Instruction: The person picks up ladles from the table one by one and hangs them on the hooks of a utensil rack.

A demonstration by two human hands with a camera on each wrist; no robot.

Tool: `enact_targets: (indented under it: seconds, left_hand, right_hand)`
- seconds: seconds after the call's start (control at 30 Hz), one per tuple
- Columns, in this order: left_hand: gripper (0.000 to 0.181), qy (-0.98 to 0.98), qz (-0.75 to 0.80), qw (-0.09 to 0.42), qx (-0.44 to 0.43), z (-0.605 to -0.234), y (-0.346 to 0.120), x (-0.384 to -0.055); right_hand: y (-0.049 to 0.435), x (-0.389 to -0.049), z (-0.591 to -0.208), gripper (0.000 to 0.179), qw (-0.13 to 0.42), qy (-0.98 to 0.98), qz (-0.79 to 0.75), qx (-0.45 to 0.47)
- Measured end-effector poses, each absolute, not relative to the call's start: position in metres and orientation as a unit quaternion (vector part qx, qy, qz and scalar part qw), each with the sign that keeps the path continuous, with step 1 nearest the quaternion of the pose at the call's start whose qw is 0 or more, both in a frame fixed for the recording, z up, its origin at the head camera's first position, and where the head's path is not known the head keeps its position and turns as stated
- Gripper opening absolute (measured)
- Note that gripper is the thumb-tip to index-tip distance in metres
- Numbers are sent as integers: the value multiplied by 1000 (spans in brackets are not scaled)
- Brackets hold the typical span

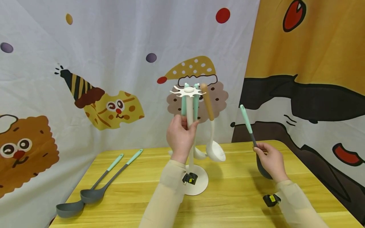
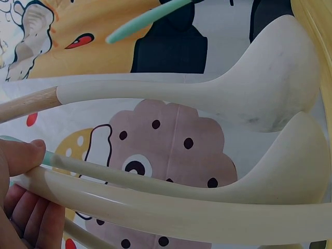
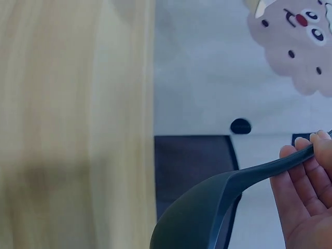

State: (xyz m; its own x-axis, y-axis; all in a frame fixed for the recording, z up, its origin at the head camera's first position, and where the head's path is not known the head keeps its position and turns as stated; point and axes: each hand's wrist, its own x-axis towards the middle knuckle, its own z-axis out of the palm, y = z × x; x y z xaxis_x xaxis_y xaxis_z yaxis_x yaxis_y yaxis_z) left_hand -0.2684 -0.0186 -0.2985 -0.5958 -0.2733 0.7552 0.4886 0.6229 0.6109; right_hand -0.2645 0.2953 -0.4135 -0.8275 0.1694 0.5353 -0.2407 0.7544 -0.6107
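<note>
My left hand (image 1: 181, 134) grips the post of a white utensil stand (image 1: 188, 91) below its hooked top. From that top hang a white ladle with a wooden handle (image 1: 207, 101), on the right, and mint-handled utensils (image 1: 196, 106) behind the post. One of these shows a pale, ladle-like bowl (image 2: 290, 171) in the left wrist view. Over the right side of the table, my right hand (image 1: 271, 160) pinches a dark grey ladle (image 1: 246, 118) by its shaft, mint handle up and bowl down. Its bowl (image 3: 197, 212) fills the lower part of the right wrist view.
Two more grey ladles with mint handles lie on the left of the wooden table (image 1: 128, 196), the nearer bowl (image 1: 69, 209) partly under the other ladle (image 1: 92, 195). The stand's round base (image 1: 201, 183) sits mid-table. A printed cartoon curtain (image 1: 114, 47) hangs behind.
</note>
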Motion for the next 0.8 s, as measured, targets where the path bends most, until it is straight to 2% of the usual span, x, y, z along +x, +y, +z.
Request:
enact_targets:
  seconds: [0.8]
  left_hand:
    - [34, -786, -432, 438, -63, -299, -18, -269]
  right_hand:
    - [249, -242, -369, 14, 329, -840, 426, 65]
